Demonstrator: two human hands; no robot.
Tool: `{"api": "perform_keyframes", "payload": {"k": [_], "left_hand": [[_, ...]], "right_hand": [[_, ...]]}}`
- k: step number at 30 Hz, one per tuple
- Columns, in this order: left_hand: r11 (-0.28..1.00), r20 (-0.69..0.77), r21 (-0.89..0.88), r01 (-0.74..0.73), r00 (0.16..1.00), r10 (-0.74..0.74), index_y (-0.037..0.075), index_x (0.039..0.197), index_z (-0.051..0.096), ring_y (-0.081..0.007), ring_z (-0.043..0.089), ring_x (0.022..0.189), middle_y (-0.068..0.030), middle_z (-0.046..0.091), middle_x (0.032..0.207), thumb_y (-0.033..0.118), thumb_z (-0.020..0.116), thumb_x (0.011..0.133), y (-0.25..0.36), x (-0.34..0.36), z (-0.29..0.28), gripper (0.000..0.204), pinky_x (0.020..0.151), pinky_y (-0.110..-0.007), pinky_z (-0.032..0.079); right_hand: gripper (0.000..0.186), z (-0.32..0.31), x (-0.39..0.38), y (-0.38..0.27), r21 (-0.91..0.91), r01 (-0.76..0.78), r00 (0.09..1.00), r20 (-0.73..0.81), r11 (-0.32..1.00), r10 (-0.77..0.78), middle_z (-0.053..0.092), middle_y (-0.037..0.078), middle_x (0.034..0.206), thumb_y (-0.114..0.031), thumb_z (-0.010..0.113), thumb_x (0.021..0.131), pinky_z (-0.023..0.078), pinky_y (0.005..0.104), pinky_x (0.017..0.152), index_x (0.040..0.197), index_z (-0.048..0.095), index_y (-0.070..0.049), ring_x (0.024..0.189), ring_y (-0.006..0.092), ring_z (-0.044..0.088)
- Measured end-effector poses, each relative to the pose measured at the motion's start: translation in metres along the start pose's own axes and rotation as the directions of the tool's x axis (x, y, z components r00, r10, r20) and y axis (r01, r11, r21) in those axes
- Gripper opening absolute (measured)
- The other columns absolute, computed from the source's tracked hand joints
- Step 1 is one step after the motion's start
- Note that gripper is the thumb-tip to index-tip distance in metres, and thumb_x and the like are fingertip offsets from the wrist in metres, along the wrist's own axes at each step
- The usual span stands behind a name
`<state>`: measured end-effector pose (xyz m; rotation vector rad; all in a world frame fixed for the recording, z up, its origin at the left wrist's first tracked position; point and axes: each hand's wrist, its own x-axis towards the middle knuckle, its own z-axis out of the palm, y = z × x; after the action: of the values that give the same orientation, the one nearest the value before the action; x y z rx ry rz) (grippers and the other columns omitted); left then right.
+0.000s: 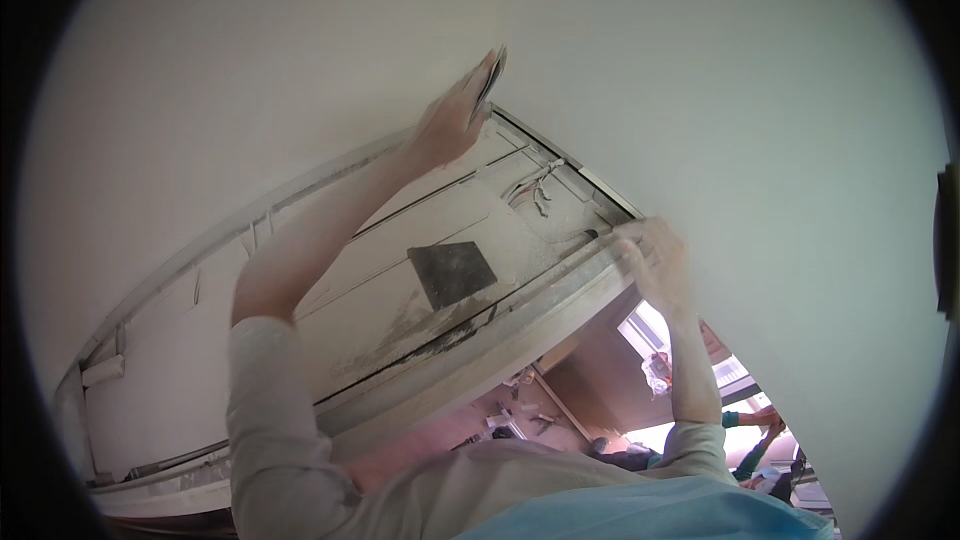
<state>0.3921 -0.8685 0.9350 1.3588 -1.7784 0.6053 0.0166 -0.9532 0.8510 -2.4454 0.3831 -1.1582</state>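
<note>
My left hand reaches up to the wall corner above a dusty cabinet top. It is closed on a thin flat pad, seen nearly edge-on, dark on one side; motion blurs it, and its kind is unclear. My right hand grips the front right corner of the cabinet's raised edge, fingers bent over it and slightly blurred. Between my arms, a dark grey square sheet lies on the cabinet top.
Loose cables stick up near the back right of the cabinet top. Pale walls meet above it. Far below, the floor holds scattered items. Another person's arm shows at lower right, near bright windows.
</note>
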Motion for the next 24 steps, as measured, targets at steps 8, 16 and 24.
{"api": "perform_keyframes", "payload": {"k": [8, 16, 24], "left_hand": [[0.964, -0.327, 0.242, 0.109, 0.945, -0.025, 0.005, 0.163, 0.019, -0.0391, 0.039, 0.147, -0.0189, 0.025, 0.167, -0.002, 0.053, 0.092, -0.096, 0.157, 0.081, 0.079, 0.118, -0.046, 0.039], [0.996, -0.441, 0.07, -0.062, 0.893, 0.087, -0.003, 0.16, 0.024, -0.0433, 0.029, 0.151, -0.0265, 0.033, 0.161, 0.003, 0.057, 0.087, -0.142, 0.199, 0.112, 0.08, 0.124, -0.048, 0.029], [0.998, -0.343, 0.038, 0.047, 0.939, -0.031, -0.003, 0.163, 0.013, -0.0353, 0.011, 0.159, -0.0239, 0.013, 0.17, 0.014, 0.047, 0.098, -0.132, 0.221, 0.107, 0.075, 0.13, -0.044, 0.009]], "right_hand": [[0.031, 0.054, -0.012, 0.045, -0.087, 0.36, 0.88, -0.3, 0.929, -0.369, 0.073, 0.012, 0.093, -0.028, 0.056, 0.098, 0.05, 0.0425, 0.076, 0.094, 0.073, -0.004, 0.086, 0.0306, 0.069], [0.038, 0.059, -0.013, 0.059, -0.122, 0.36, 0.854, -0.356, 0.925, -0.38, 0.073, 0.009, 0.087, -0.034, 0.051, 0.098, 0.049, 0.0393, 0.073, 0.091, 0.075, -0.006, 0.084, 0.029, 0.072], [0.04, 0.059, -0.011, 0.064, -0.137, 0.374, 0.853, -0.339, 0.917, -0.398, 0.074, 0.008, 0.087, -0.035, 0.048, 0.099, 0.048, 0.0379, 0.069, 0.091, 0.076, -0.007, 0.082, 0.0273, 0.073]]}}
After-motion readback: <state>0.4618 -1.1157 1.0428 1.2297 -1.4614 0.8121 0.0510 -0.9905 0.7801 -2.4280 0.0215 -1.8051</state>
